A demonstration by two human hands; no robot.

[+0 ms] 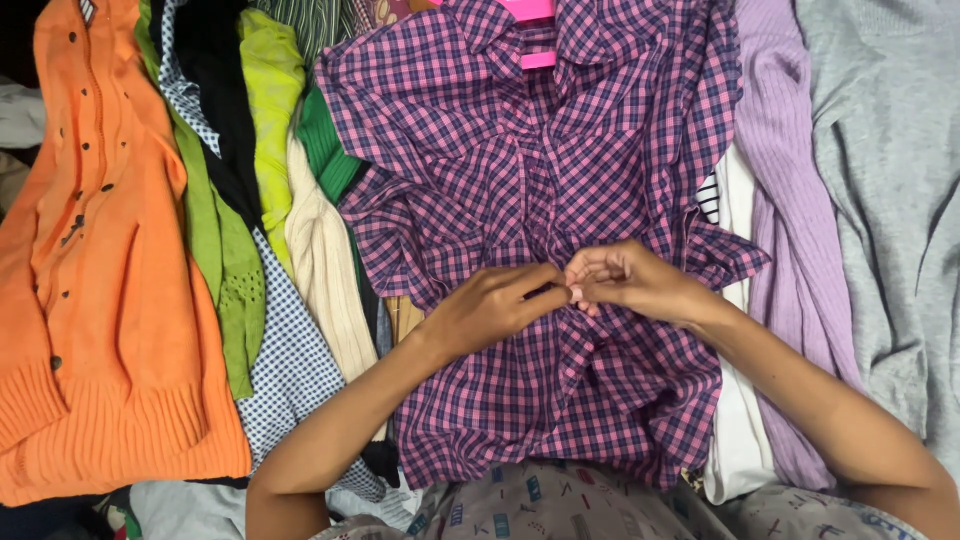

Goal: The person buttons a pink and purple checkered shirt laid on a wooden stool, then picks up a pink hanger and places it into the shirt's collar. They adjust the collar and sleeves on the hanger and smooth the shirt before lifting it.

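A pink and purple checked shirt (520, 140) hangs on a pink hanger (533, 35) in the middle of a row of clothes. My left hand (495, 300) and my right hand (625, 282) meet at the shirt's front placket, about halfway down. Both pinch the fabric edges between thumb and fingers, fingertips touching each other. The shirt's lower part is crumpled below my hands.
To the left hang an orange knit cardigan (100, 280), green tops (225, 250), a cream knit (325, 270) and a blue-white checked garment (290, 370). To the right hang a lilac ribbed sweater (790, 200) and a grey top (890, 170). Patterned grey cloth (560, 505) lies at the bottom.
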